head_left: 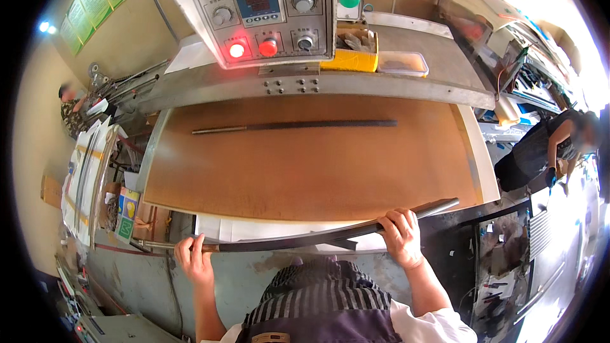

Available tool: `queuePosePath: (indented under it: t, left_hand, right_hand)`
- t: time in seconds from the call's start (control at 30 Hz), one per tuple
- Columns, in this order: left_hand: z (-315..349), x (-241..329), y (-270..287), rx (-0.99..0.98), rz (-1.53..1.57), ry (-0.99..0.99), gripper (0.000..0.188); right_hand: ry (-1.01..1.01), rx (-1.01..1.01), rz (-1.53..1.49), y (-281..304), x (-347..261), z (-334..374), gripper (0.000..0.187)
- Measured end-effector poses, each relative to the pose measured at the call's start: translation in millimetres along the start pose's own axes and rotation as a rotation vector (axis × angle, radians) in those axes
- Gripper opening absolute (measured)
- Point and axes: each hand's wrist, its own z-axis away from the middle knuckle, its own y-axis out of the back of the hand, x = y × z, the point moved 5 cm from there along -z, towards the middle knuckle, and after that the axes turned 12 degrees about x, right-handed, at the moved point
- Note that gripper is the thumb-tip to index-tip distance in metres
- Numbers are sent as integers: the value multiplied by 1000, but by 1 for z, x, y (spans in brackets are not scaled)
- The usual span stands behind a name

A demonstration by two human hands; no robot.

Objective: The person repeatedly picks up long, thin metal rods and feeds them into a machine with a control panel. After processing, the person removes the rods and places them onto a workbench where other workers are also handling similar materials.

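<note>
Across the front of my body I hold a long dark rod (279,241), its left end thinner and pale metallic. My left hand (194,259) is closed around it near where the pale part meets the dark part. Toward the other end my right hand (401,237) grips it from above, and the grey tip sticks out beyond my fingers, slightly higher. The rod lies along the near edge of a brown work plate (318,171). On that plate, farther back, rests a similar slim dark rod (318,125) with a pale left end.
A control box (267,16) with knobs and a lit red lamp stands above the metal crossbeam (222,92). A yellow bin (349,57) and a clear plastic tub (403,63) sit behind it. Co-workers (546,146) (73,111) are at the right and far left.
</note>
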Motion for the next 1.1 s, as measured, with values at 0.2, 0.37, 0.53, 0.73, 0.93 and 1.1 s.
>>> queuePosePath:
  t: [0.2,0.37,0.53,0.73,0.93,1.1]
  left_hand:
    - [-30,-55,-59,-136,109,80,30]
    - [-70,-95,-140,-187,241,122,30]
    - [-115,-129,-264,-238,357,56,26]
    - [-142,-166,-420,-355,359,166,28]
    - [-150,-183,-514,-440,221,230,37]
    - [-136,-200,-542,-453,167,161,52]
  right_hand:
    - [-13,-55,38,-50,1,-44,35]
    - [-38,-57,34,-105,27,-87,33]
    - [-54,-105,45,-207,104,-118,31]
    - [-135,-118,142,-323,198,-151,24]
    - [-633,-305,213,-386,257,-159,24]
    - [-634,-330,186,-392,253,-158,29]
